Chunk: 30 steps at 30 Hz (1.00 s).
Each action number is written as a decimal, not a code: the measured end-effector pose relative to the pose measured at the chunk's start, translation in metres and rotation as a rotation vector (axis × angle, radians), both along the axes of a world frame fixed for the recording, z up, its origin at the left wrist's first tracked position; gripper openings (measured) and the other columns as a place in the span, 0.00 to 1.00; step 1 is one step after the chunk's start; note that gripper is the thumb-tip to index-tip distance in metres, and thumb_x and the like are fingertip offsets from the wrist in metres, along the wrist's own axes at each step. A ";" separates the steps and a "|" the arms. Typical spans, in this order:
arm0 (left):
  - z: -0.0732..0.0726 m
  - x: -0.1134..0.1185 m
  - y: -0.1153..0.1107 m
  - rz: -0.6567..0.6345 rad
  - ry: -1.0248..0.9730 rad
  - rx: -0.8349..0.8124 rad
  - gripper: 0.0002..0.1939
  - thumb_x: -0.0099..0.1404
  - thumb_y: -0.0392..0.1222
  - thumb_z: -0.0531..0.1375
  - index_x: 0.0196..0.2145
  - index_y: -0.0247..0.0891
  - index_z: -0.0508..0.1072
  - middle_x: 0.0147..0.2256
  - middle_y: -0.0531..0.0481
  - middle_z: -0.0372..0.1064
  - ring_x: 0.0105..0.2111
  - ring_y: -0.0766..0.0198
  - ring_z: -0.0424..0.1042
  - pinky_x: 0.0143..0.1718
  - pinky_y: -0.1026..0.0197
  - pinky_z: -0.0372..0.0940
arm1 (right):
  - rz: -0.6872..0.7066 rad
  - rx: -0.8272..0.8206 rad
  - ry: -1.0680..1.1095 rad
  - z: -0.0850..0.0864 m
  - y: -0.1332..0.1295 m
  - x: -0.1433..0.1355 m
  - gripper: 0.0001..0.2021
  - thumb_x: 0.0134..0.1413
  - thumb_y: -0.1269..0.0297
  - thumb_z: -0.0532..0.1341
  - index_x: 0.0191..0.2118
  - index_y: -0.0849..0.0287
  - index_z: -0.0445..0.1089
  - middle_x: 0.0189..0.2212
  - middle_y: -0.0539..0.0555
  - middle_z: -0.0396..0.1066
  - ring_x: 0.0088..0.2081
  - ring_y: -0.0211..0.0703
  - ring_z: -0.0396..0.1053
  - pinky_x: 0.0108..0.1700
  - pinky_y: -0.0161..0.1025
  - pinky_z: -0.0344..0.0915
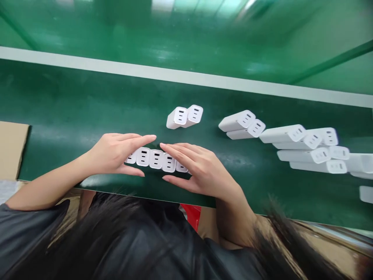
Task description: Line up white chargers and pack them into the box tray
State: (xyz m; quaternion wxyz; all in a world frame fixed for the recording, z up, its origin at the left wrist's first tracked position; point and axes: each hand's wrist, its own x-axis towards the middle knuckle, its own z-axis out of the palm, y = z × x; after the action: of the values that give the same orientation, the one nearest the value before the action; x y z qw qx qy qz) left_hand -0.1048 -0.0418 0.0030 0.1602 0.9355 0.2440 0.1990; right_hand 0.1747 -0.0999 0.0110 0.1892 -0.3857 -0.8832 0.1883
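Observation:
A row of several white chargers (156, 159) stands upright near the table's front edge, their port faces turned up. My left hand (116, 153) is closed around the row's left end, fingers stretched along the far side and thumb along the near side. At the right end, my right hand (201, 167) grips in the same way, its fingers covering part of the end chargers. Both palms face inward, and the chargers under them are partly hidden. Just beyond the row, two more white chargers (184, 116) stand side by side, touching and slightly offset.
On the right, a pair of white chargers (244, 123) leans together. Farther right is a cluster of several more chargers (313, 147), running to the picture's edge. A piece of cardboard (13, 149) lies at the left. A pale strip (186, 76) crosses the green table (87, 93).

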 end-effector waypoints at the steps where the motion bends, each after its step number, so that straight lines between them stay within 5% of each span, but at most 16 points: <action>1: 0.000 0.000 0.001 -0.001 0.007 0.010 0.42 0.61 0.66 0.61 0.64 0.40 0.57 0.50 0.43 0.76 0.47 0.56 0.78 0.41 0.61 0.71 | -0.003 0.001 -0.002 0.000 0.000 0.000 0.32 0.61 0.53 0.62 0.67 0.56 0.55 0.55 0.60 0.72 0.51 0.53 0.73 0.49 0.50 0.72; 17: -0.006 -0.002 0.001 -0.020 -0.002 0.020 0.35 0.67 0.61 0.58 0.64 0.43 0.55 0.41 0.49 0.79 0.37 0.62 0.80 0.33 0.67 0.67 | 0.005 0.065 -0.028 -0.003 0.001 -0.003 0.26 0.63 0.59 0.61 0.63 0.61 0.60 0.49 0.59 0.76 0.46 0.48 0.75 0.46 0.44 0.72; 30: -0.001 0.000 0.002 -0.007 -0.003 -0.023 0.29 0.64 0.63 0.61 0.52 0.41 0.63 0.39 0.51 0.79 0.31 0.64 0.79 0.29 0.64 0.64 | 0.004 0.032 0.018 0.004 0.001 0.002 0.30 0.61 0.54 0.63 0.65 0.58 0.58 0.52 0.59 0.73 0.49 0.50 0.74 0.48 0.46 0.72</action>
State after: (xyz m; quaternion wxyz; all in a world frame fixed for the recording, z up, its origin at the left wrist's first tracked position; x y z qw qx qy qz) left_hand -0.1049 -0.0400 0.0022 0.1723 0.9341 0.2426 0.1972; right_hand 0.1770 -0.0993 0.0146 0.2027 -0.3794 -0.8850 0.1781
